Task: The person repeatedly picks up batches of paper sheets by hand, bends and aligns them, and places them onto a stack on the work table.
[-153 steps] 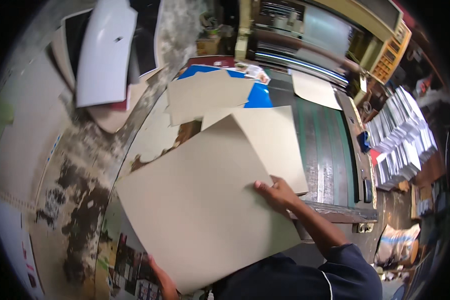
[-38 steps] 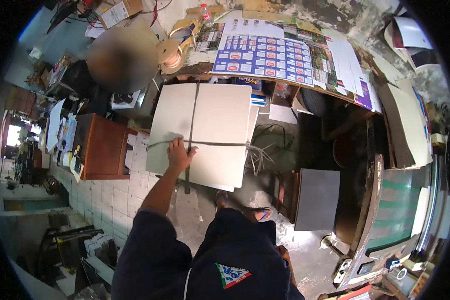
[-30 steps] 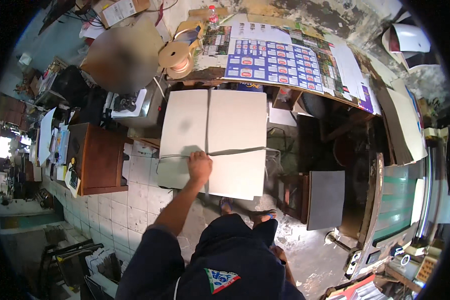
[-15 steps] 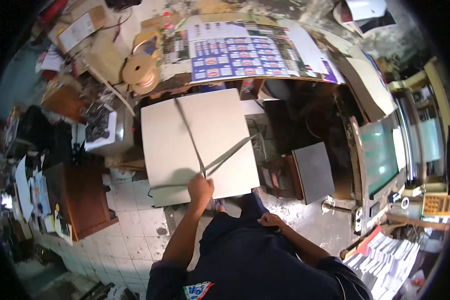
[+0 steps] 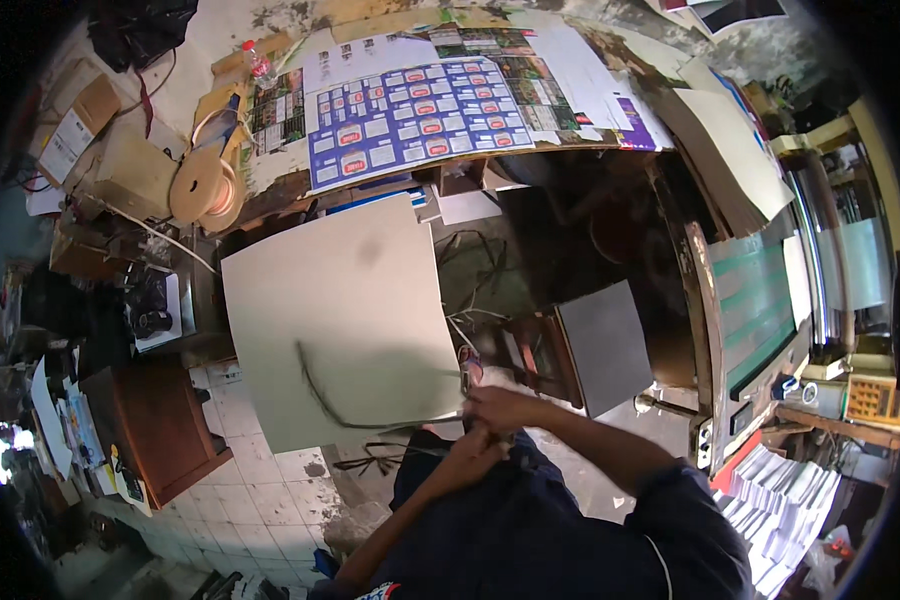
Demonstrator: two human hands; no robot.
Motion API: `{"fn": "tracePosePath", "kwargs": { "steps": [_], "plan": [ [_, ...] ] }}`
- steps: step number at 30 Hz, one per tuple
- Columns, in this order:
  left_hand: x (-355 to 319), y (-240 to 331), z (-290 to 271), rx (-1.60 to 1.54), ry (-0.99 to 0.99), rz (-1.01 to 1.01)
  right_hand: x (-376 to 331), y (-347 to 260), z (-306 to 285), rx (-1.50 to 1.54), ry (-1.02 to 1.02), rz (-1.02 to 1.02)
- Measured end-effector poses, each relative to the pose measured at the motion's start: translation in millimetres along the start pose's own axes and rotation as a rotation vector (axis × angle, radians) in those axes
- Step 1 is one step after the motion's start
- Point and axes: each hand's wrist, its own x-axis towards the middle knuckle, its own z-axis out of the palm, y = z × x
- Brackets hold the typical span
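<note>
A large cream board [image 5: 340, 270] lies in front of me, tilted slightly toward the left. A loose dark strap [image 5: 315, 390] curves across its near part and runs to my hands. My left hand [image 5: 470, 460] is closed around the strap's end, just past the board's near right corner. Right above it my right hand [image 5: 500, 408] is closed too, pressed against the left one, and seems to grip the same strap. The fingers partly hide what lies between them. More dark strap [image 5: 375, 460] dangles below the board's near edge.
Behind the board is a worn table with blue printed sheets [image 5: 410, 120] and a spool [image 5: 205, 190]. A grey-topped stool [image 5: 605, 345] stands to the right, a brown wooden cabinet [image 5: 160, 430] to the left. Stacked papers [image 5: 780, 520] sit at the lower right.
The straps that stretched taut across the board now hang loose, mostly off it. My left hand has drawn back toward my body, and my right hand has come up to meet it.
</note>
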Motion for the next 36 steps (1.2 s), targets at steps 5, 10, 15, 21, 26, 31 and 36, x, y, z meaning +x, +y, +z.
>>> {"fn": "tracePosePath", "kwargs": {
  "steps": [5,10,15,21,26,31,36],
  "plan": [
    [43.9,18.2,11.9,-0.115,0.042,0.067,-39.8,213.5,-159.5,-0.751,0.227,0.347],
    [50.0,30.7,7.5,0.096,0.338,-0.017,-67.1,273.7,-345.1,-0.085,1.784,0.602],
    [34.6,30.6,-5.4,0.166,0.754,-0.118,61.6,299.0,-305.3,0.230,1.349,0.175],
    [20.6,35.5,-34.0,1.119,0.680,-0.048,142.3,334.6,-204.9,-1.001,0.356,0.143],
    [10.4,-11.1,-38.1,1.361,0.502,-0.359,149.6,178.4,-149.9,-0.179,0.503,0.401],
    [18.3,-53.9,-23.8,1.402,0.439,-0.237,69.1,183.7,-105.9,0.132,0.432,0.408],
    [6.7,-55.3,-46.4,1.386,0.538,-0.070,34.4,133.1,-42.8,0.342,0.404,0.463]
  ]
}}
